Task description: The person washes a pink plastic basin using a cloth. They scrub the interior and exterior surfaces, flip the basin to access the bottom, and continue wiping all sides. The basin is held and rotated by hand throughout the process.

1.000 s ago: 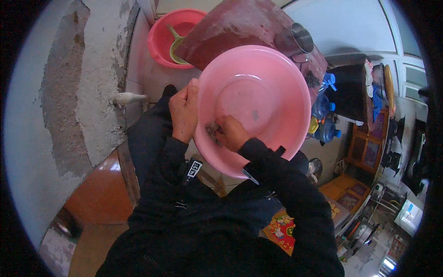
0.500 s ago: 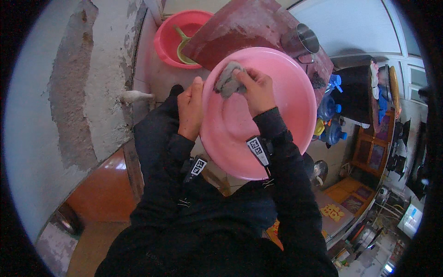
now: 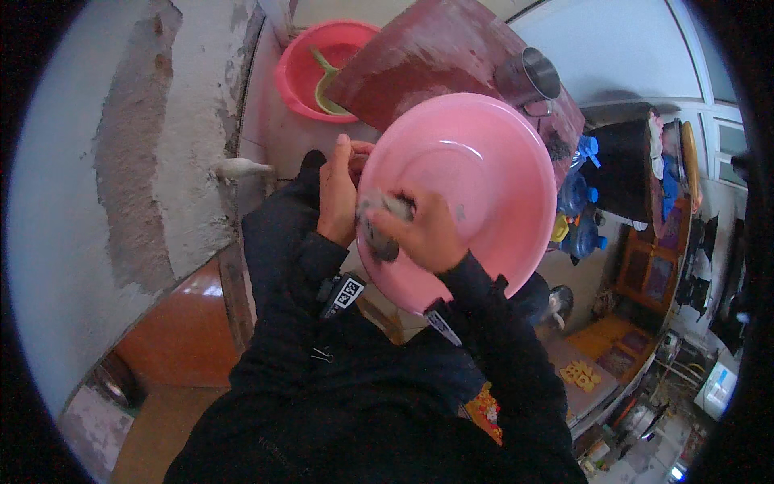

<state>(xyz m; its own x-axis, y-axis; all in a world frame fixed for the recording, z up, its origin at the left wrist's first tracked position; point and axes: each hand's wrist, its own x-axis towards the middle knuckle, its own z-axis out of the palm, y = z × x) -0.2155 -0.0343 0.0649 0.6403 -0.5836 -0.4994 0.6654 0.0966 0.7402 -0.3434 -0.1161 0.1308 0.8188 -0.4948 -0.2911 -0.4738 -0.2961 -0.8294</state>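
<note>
A large pink plastic basin [image 3: 504, 173] is tilted in front of me, its inside facing me. My left hand [image 3: 337, 194] is closed around the basin's left rim, thumb upright and some fingers hidden behind the wall. With my right hand [image 3: 431, 234] I hold a crumpled grey cloth [image 3: 379, 234] against the lower left of the basin's inner wall; hand and cloth are blurred by motion. A small dark speck shows on the basin's inside, right of my right hand.
Beyond the basin is a worn dark-red tabletop [image 3: 427, 48] bearing a metal cup [image 3: 528, 77]. A red basin [image 3: 286, 85] with a green ladle [image 3: 326, 89] stands far left. Blue water bottles [image 3: 574, 194] stand right; a peeling wall [image 3: 193, 161] borders the left.
My right hand has moved the cloth down along the basin's left inner wall, toward me. The basin has shifted slightly, and my left hand still grips its rim.
</note>
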